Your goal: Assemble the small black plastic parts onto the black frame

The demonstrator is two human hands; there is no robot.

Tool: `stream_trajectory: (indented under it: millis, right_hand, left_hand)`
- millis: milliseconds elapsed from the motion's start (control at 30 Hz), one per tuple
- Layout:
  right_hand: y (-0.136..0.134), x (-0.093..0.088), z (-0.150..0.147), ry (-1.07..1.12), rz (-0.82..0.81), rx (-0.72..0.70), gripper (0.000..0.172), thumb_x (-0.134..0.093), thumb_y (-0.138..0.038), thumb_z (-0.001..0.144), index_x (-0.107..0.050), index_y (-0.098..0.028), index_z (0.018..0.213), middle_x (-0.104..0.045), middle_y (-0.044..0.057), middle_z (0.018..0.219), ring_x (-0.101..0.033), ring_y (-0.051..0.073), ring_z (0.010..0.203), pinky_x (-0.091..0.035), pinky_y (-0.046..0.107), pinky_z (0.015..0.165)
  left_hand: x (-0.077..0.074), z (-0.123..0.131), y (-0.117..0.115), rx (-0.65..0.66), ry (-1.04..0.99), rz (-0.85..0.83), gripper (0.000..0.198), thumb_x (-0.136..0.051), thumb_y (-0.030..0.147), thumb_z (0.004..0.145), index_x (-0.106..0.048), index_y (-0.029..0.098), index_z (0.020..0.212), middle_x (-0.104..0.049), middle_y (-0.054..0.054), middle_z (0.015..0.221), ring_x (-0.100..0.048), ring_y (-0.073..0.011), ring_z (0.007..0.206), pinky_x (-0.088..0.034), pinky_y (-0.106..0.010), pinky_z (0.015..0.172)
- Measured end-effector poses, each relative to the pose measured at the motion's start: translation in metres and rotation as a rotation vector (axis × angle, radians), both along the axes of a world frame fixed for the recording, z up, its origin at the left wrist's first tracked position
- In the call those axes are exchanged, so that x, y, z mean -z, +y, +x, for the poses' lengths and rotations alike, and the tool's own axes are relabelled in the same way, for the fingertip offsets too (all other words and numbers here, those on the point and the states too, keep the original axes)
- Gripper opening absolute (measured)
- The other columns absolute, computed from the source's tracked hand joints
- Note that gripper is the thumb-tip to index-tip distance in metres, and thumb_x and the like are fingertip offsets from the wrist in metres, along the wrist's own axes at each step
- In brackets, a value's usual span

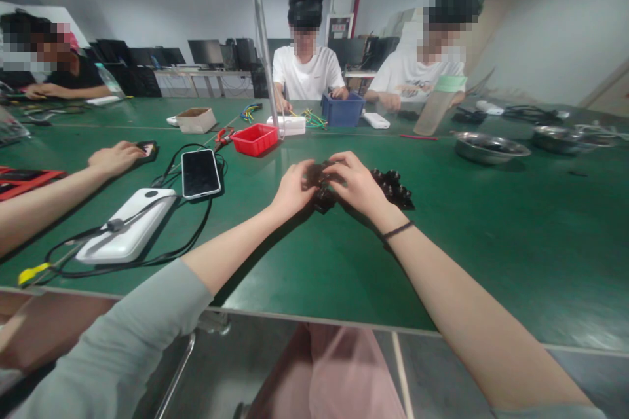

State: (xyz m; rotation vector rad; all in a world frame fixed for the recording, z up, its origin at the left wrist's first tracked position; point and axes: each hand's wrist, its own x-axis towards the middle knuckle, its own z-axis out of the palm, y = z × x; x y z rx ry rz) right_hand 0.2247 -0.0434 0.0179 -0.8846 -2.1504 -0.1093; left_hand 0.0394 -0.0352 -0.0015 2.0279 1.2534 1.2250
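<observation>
Both my hands meet over a cluster of small black knobbed parts (323, 199) on the green table. My left hand (296, 187) has its fingers curled round a dark piece (314, 175) at the cluster's left side. From the right, my right hand (358, 183) reaches in with bent fingers on the same dark piece. Its exact kind is hidden by the fingers. More black knobbed parts (396, 190) lie close together just right of my right hand, partly behind it.
Left of me lie a phone (201, 173), a white power bank (128, 226) with black cables, and a neighbour's hand (116, 158). A red bin (255, 139), a blue bin (343, 109) and a metal bowl (491, 148) stand farther back. People sit across the table (491, 242).
</observation>
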Motion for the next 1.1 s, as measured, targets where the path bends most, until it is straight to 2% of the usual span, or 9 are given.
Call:
stream_trajectory:
  millis: [200, 433, 700, 1100]
  right_hand:
    - [-0.0029, -0.0029, -0.0012, -0.019, 0.000, -0.008, 0.018, -0.057, -0.011, 0.085, -0.068, -0.020, 0.098, -0.062, 0.011, 0.109, -0.063, 0.026, 0.101, -0.054, 0.046, 0.091]
    - [-0.0052, -0.0044, -0.0013, -0.044, -0.031, -0.012, 0.019, -0.057, -0.013, 0.086, -0.067, -0.020, 0.101, -0.066, 0.011, 0.110, -0.065, 0.025, 0.101, -0.054, 0.044, 0.091]
    - [-0.0072, -0.0064, -0.0027, -0.052, -0.033, -0.005, 0.013, -0.060, -0.020, 0.090, -0.067, -0.019, 0.101, -0.068, 0.012, 0.108, -0.066, 0.025, 0.101, -0.054, 0.043, 0.092]
    - [-0.0087, -0.0069, -0.0045, -0.042, -0.001, -0.016, 0.013, -0.062, -0.025, 0.090, -0.066, -0.018, 0.100, -0.069, 0.012, 0.105, -0.066, 0.025, 0.099, -0.055, 0.042, 0.091]
  left_hand:
    - [-0.0026, 0.0012, -0.0017, -0.012, 0.018, -0.010, 0.061, -0.065, 0.000, 0.070, -0.054, 0.012, 0.129, -0.060, -0.013, 0.119, -0.067, -0.0130, 0.084, -0.058, -0.031, 0.083]
    - [0.0016, -0.0006, 0.0026, 0.002, 0.005, 0.012, 0.059, -0.066, 0.004, 0.071, -0.054, 0.017, 0.128, -0.059, -0.011, 0.119, -0.067, -0.0122, 0.082, -0.059, -0.031, 0.081]
    - [-0.0006, -0.0001, 0.0006, -0.012, 0.007, -0.020, 0.060, -0.065, 0.003, 0.072, -0.054, 0.016, 0.129, -0.059, -0.011, 0.120, -0.067, -0.0125, 0.081, -0.059, -0.030, 0.080]
    - [0.0009, -0.0006, 0.0018, -0.007, -0.005, 0.015, 0.059, -0.066, 0.003, 0.072, -0.053, 0.016, 0.128, -0.060, -0.011, 0.120, -0.067, -0.0126, 0.082, -0.059, -0.030, 0.080]
